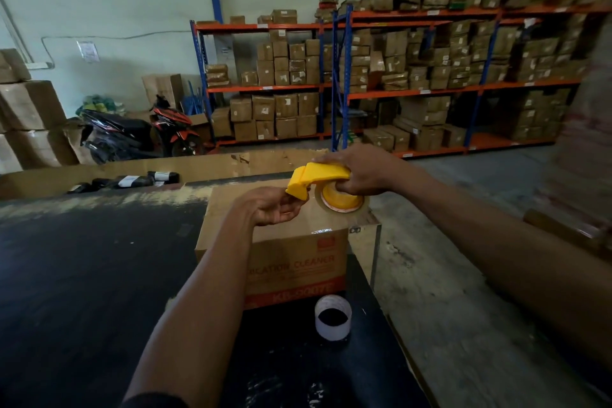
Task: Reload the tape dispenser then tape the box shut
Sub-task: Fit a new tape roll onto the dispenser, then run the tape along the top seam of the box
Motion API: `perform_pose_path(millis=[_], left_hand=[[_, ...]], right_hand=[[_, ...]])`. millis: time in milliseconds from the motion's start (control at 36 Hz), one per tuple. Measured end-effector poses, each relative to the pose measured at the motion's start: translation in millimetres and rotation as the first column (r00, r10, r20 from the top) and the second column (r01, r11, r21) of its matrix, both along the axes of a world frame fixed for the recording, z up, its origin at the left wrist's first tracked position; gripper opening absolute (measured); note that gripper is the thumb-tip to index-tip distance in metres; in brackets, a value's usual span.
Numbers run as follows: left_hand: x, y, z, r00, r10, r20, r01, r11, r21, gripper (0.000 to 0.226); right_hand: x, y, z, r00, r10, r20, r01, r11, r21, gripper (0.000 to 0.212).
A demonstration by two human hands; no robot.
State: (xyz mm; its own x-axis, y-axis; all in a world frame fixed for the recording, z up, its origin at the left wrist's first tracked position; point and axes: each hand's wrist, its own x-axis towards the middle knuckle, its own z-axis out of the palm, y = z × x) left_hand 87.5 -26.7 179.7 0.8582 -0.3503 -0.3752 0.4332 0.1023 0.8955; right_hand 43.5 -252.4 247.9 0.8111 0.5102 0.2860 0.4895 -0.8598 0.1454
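Observation:
A yellow tape dispenser (318, 177) with a clear tape roll (344, 204) mounted on its hub hovers above a brown cardboard box (298, 262) printed with orange lettering. My right hand (361, 172) grips the dispenser's handle and hub from the right. My left hand (275, 207) is palm up under the dispenser's front end, its fingertips pinching at the yellow blade guard; whether it holds the tape end is unclear. The box stands on a black table (82, 275). An empty white tape core (332, 317) stands on the table in front of the box.
A long flattened cardboard piece (132, 170) lies behind the table with black wrapped parcels (132, 180) on it. Shelves full of boxes (364, 83) line the back wall, a parked scooter (142, 132) stands at the left, and a concrete floor (463, 242) runs along the right.

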Motion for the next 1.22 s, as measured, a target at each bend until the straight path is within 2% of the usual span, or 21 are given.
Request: perform_pose_path(millis=[139, 306, 361, 472, 611, 722, 861, 1028, 1111, 1222], left_hand=[[10, -3, 4, 0.995, -0.083, 0.057, 0.078, 0.993, 0.087, 0.017], [26, -2, -8, 0.94, -0.203, 0.273, 0.175, 0.977, 0.126, 0.03], [33, -4, -11, 0.923, -0.197, 0.329, 0.172, 0.979, 0.105, 0.031], [47, -8, -12, 0.872, -0.19, 0.451, 0.098, 0.97, 0.221, 0.027], [66, -5, -7, 0.815, -0.261, 0.518, 0.094, 0.941, 0.326, 0.025], [85, -8, -1, 0.766, -0.413, 0.493, 0.176, 0.872, 0.457, 0.022], [91, -16, 8, 0.761, -0.529, 0.375, 0.259, 0.778, 0.572, 0.026], [123, 1, 22, 0.807, -0.518, 0.285, 0.257, 0.741, 0.621, 0.008], [128, -7, 24, 0.763, -0.589, 0.268, 0.226, 0.631, 0.742, 0.009], [135, -24, 19, 0.636, -0.716, 0.287, 0.135, 0.47, 0.872, 0.014]], right_hand=[[-2, -3, -2, 0.999, -0.046, 0.007, 0.046, 0.999, -0.011, 0.074], [4, -2, -10, 0.997, -0.075, 0.032, 0.075, 0.997, -0.012, 0.073], [7, -1, -15, 0.994, -0.093, 0.051, 0.094, 0.995, -0.017, 0.076], [11, 1, -22, 0.991, -0.111, 0.074, 0.109, 0.994, 0.03, 0.079], [15, 6, -30, 0.987, -0.158, 0.033, 0.153, 0.981, 0.121, 0.08], [17, 8, -35, 0.963, -0.264, -0.052, 0.269, 0.949, 0.167, 0.074], [3, 18, -45, 0.951, -0.301, -0.078, 0.311, 0.924, 0.222, 0.077], [-25, 26, -44, 0.95, -0.312, 0.008, 0.305, 0.933, 0.188, 0.072], [-24, 37, -46, 0.939, -0.344, 0.006, 0.341, 0.934, 0.108, 0.065], [-16, 51, -53, 0.921, -0.387, -0.051, 0.39, 0.917, 0.084, 0.059]])
